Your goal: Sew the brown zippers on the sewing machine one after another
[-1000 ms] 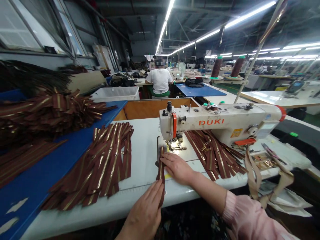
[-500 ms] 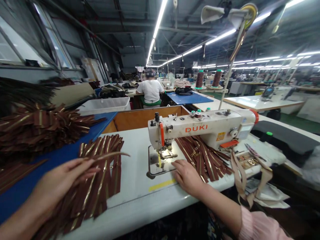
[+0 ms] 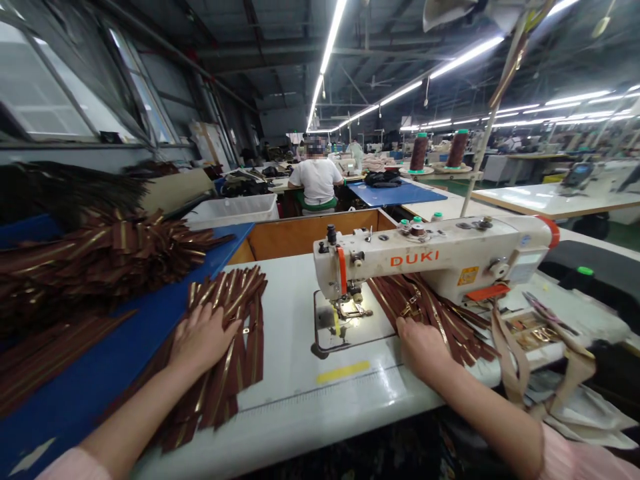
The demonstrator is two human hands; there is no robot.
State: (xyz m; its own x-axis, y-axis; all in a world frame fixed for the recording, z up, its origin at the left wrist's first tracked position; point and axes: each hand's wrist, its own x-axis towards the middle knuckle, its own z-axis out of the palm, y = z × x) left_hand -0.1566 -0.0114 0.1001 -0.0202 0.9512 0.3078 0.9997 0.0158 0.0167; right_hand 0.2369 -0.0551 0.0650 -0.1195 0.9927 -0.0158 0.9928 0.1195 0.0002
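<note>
My left hand (image 3: 207, 337) lies palm down on a pile of brown zippers (image 3: 255, 333) with gold teeth, fingers spread. These zippers lie side by side on the left part of the pale machine table (image 3: 285, 293). On the right, my right hand (image 3: 425, 347) has its fingers curled at the near left edge of a second bunch of brown zippers (image 3: 443, 320); its fingertips are closed on a zipper there. Beside that hand stands a white sewing machine (image 3: 380, 257), its presser foot (image 3: 353, 308) lit by a lamp over the metal plate (image 3: 327, 333).
A big heap of brown zippers (image 3: 125, 257) covers part of a blue board (image 3: 85, 373) at left. Scissors (image 3: 547, 310) and a tray of small metal parts (image 3: 533, 330) lie right of the machine. Beige straps (image 3: 513, 367) hang off the table. Ahead sits a person in white (image 3: 316, 180).
My left hand has moved forward and down onto the left pile, and the zipper it held up now lies there. My right hand has shifted from the machine plate's edge to the right bunch.
</note>
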